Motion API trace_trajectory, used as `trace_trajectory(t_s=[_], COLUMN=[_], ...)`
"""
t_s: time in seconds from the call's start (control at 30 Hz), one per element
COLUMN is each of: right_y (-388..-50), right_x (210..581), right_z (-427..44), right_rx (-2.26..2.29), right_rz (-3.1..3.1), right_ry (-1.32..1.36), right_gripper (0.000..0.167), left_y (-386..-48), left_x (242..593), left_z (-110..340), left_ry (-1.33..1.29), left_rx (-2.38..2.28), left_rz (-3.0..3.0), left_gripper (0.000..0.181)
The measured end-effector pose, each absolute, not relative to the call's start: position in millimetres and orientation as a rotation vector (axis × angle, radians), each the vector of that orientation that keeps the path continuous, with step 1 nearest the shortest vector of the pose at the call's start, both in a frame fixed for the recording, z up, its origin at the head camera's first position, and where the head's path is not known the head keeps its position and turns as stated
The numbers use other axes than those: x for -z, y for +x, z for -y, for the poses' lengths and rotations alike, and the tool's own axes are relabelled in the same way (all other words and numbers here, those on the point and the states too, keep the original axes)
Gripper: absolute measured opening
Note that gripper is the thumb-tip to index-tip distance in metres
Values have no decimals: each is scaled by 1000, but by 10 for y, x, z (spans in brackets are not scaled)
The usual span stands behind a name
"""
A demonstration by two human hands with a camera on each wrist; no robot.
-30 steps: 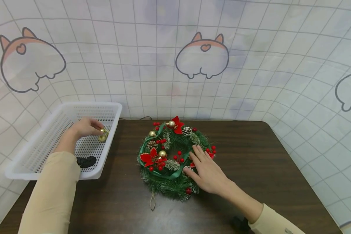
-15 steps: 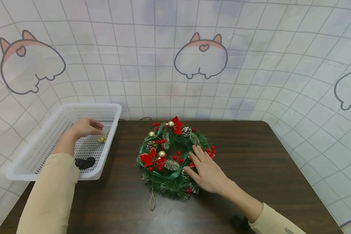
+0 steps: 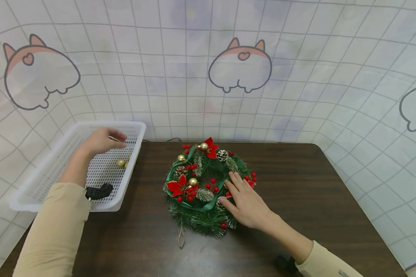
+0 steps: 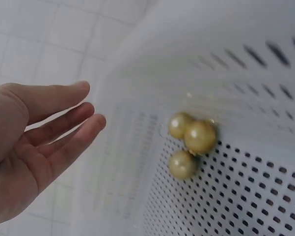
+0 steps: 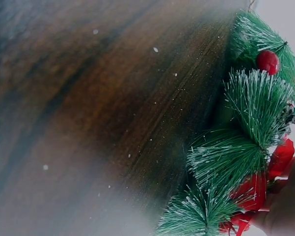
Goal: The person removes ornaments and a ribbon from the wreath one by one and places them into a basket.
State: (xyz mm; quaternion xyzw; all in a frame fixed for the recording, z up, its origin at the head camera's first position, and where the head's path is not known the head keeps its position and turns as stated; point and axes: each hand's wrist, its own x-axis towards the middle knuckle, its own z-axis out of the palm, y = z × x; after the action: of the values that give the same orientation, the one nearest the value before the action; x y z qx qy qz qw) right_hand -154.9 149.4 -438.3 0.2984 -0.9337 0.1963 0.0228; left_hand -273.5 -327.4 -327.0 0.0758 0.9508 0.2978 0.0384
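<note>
My left hand [image 3: 102, 141] hovers over the white perforated plastic basket [image 3: 141, 134], fingers loosely bent and thumb apart from them. In the left wrist view nothing lies between the fingers of that hand [image 4: 39, 142]. A cluster of gold ball ornaments [image 4: 200, 136] lies on the basket floor against its wall, apart from the hand. My right hand [image 3: 247, 206] rests with spread fingers on the right side of a green Christmas wreath [image 3: 208, 222]. Red flowers, berries, pinecones, gold balls and a green ribbon decorate the wreath. The right wrist view shows its frosted needles [image 5: 260, 103] and a red berry [image 5: 268, 62].
The dark wood table [image 3: 298, 173] carries both basket and wreath. A twine loop [image 3: 181, 238] sticks out from the wreath's front. Behind stands a white grid-patterned curtain [image 3: 180, 77]. A black wrist device [image 3: 99, 191] shows beside my left sleeve.
My left hand has let go of the gold ball ornaments, which now lie in the basket, and has lifted away from them. The right hand has stayed on the wreath.
</note>
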Motion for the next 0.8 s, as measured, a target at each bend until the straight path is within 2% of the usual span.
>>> trace_trajectory(t_s=[0.5, 0.8], right_y=[-1545, -1530], right_x=[4369, 4394], right_z=[-1509, -1519], right_rx=[-651, -655], right_rz=[2886, 2882], right_ry=[927, 915], right_gripper=[71, 71], left_y=[-2536, -2442], left_x=[2978, 3105], left_z=[2689, 2396], left_ry=[298, 410], left_rx=[-979, -1033], left_rz=[-2925, -2914], left_gripper=[38, 30])
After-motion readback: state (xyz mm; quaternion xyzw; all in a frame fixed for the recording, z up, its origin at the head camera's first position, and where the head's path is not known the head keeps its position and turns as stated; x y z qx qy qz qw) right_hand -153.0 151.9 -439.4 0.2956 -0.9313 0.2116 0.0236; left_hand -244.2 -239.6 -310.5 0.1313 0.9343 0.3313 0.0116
